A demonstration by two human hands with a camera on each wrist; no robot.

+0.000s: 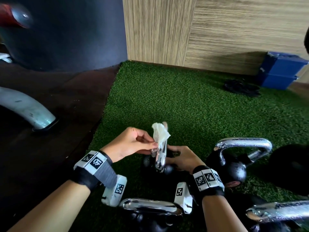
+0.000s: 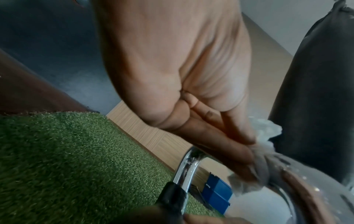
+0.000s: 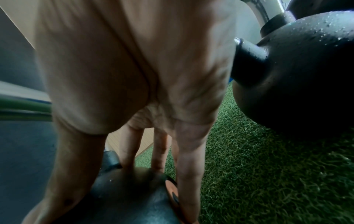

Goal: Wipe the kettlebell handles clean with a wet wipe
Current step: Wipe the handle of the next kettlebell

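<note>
Wet wipe (image 1: 160, 133) pinched in L hand (image 1: 132, 144), R hand (image 1: 181, 159) steadying kettlebell (image 1: 160, 162)

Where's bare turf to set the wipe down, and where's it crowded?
Free: the turf beyond the hands, bordered by the wood-panel wall, the dark floor on the left and the black straps by the blue boxes. Crowded: near the person, the held kettlebell, a second kettlebell on the right, and more chrome handles below the wrists.

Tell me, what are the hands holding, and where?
Left hand pinches the wet wipe against the chrome handle; right hand grips the kettlebell's black body.
</note>
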